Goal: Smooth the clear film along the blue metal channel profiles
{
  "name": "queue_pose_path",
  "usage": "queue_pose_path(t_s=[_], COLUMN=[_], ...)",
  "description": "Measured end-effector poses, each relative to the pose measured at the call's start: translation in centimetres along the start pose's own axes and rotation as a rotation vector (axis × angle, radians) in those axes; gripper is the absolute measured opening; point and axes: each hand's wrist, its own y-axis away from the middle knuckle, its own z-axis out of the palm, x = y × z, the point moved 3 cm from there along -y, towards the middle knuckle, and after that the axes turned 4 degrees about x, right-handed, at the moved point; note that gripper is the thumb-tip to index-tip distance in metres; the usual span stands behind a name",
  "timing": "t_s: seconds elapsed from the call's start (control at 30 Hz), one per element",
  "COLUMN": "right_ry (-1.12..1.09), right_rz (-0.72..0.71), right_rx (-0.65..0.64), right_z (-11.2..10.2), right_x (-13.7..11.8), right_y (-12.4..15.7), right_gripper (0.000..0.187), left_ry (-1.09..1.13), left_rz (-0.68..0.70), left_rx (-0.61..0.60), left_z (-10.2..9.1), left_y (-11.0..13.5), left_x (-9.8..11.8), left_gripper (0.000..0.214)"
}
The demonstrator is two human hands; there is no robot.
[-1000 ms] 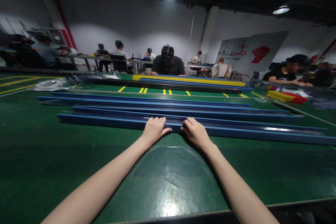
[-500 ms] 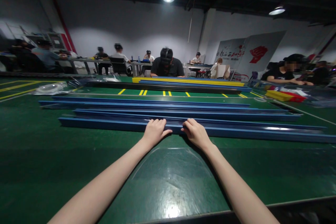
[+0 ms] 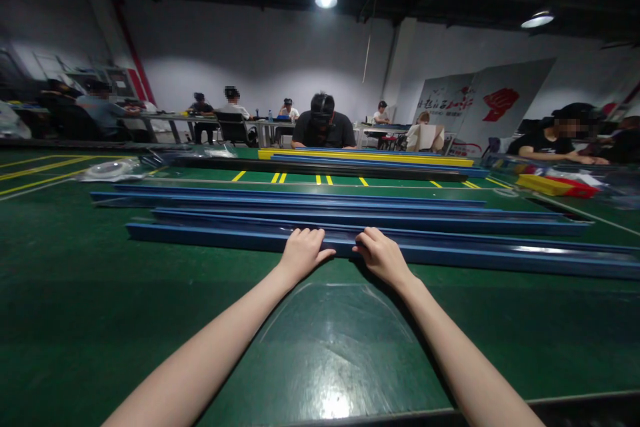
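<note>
A long blue U-shaped channel [image 3: 210, 239] lies crosswise on the green tabletop, its open side up. My left hand [image 3: 303, 250] is closed over its near wall, fingers hooked over the top edge and thumb along the front face. Just to the right, my right hand [image 3: 381, 253] grips the same wall with curled fingers; its thumb is mostly hidden. A short stretch of channel shows between the hands. Right behind lie more blue channels [image 3: 440, 219], close to the held one and at a slight angle to it.
Farther back are a black strip [image 3: 325, 168] and a yellow channel [image 3: 370, 157]. A clear plastic bag with a coil [image 3: 111, 170] rests at left. Yellow and red trays [image 3: 550, 185] stand at right. A person [image 3: 325, 123] sits across the table; others sit farther off.
The whole view has shifted slightly, so everything appears a little farther right. Both hands keep the same hold on the blue channel, which shows no clear movement on the table.
</note>
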Motion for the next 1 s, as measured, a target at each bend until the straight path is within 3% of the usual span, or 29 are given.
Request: queue_pose_path(t_s=[1.0], right_ry=[0.012], right_rz=[-0.044], right_rx=[0.04], right_z=[0.27], right_x=[0.07], right_y=[0.13], right_gripper=[0.016], left_ry=[-0.034], left_rz=[0.003], left_rx=[0.007], left_z=[0.23], left_y=[0.08], left_x=[0.05], left_gripper=[0.036])
